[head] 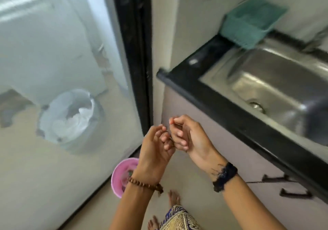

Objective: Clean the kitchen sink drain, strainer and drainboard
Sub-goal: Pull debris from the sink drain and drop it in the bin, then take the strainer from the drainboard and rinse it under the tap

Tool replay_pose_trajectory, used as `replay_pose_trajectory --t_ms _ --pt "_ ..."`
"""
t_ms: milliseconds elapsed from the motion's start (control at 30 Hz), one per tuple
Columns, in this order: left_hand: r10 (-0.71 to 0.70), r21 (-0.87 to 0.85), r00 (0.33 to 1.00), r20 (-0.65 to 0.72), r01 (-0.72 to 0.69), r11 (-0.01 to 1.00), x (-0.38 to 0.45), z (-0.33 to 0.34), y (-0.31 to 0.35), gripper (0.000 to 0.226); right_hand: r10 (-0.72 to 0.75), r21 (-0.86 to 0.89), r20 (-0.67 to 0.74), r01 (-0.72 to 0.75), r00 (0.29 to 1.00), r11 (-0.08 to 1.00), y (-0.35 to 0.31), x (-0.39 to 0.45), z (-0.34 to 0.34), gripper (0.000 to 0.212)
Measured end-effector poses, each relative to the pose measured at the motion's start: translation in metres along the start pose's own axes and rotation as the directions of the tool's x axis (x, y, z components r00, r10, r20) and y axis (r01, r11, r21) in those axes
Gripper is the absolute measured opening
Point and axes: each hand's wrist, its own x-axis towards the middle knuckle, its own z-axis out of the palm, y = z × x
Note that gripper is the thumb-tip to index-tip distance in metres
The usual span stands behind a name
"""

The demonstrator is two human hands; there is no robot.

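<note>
No readable brand, label or writing; frame is motion-blurred. Black-edged worktop at right carries a steel sink with its drain at the near end of the basin, a teal basket at the far corner against the pale wall, and grey cabinet fronts below; a frosted glass door in a black frame fills the left, with a pink bowl on the beige floor. Left hand and right hand meet mid-air near the cabinet, fingers curled and touching, pinching something tiny I cannot identify.
</note>
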Motion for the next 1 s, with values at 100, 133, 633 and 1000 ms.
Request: replay_pose_trajectory --t_ms 100,133,633,1000 --pt "-0.077 0.201 0.988 0.132 0.050 0.978 -0.015 0.075 -0.013 0.028 -0.201 -0.009 -0.085 0.201 0.976 0.979 -0.054 -0.055 -0.020 0.025" --pt "-0.100 0.262 0.983 0.154 0.057 0.963 -0.015 0.094 -0.018 0.031 -0.244 -0.015 -0.121 0.244 0.962 0.970 -0.068 -0.067 -0.029 0.025" --pt "-0.433 0.814 0.879 0.199 0.098 0.573 0.150 0.379 -0.238 0.027 -0.462 -0.333 -0.760 0.336 0.457 0.881 -0.240 -0.168 -0.342 0.014" --pt "-0.430 0.976 0.893 0.134 -0.045 0.212 0.268 0.470 -0.379 0.010 -0.315 -0.315 -0.932 0.031 0.179 0.949 -0.261 -0.168 -0.542 0.019"
